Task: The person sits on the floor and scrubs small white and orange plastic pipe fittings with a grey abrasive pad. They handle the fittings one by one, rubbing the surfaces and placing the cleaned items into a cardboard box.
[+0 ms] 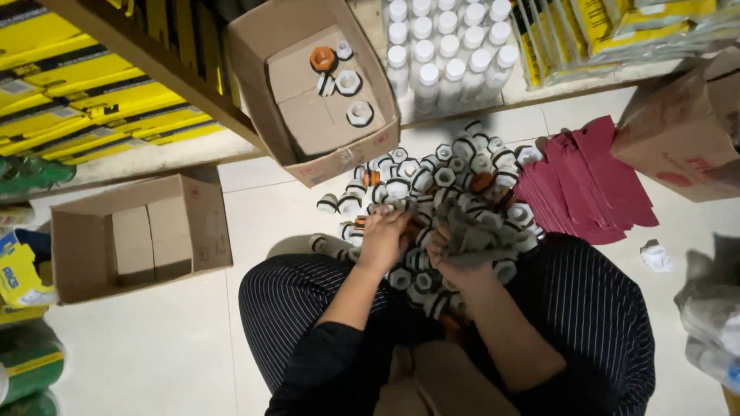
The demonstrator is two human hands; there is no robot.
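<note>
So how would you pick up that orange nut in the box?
Pinch the orange nut across its flat outer sides, coming straight down from above. It lies flat on the cardboard inside the open box, hole up, and a white nut sits close on its right.

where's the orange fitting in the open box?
Head view, top centre: the orange fitting lies inside the tilted cardboard box, beside white fittings, left of the white bottles.
</note>
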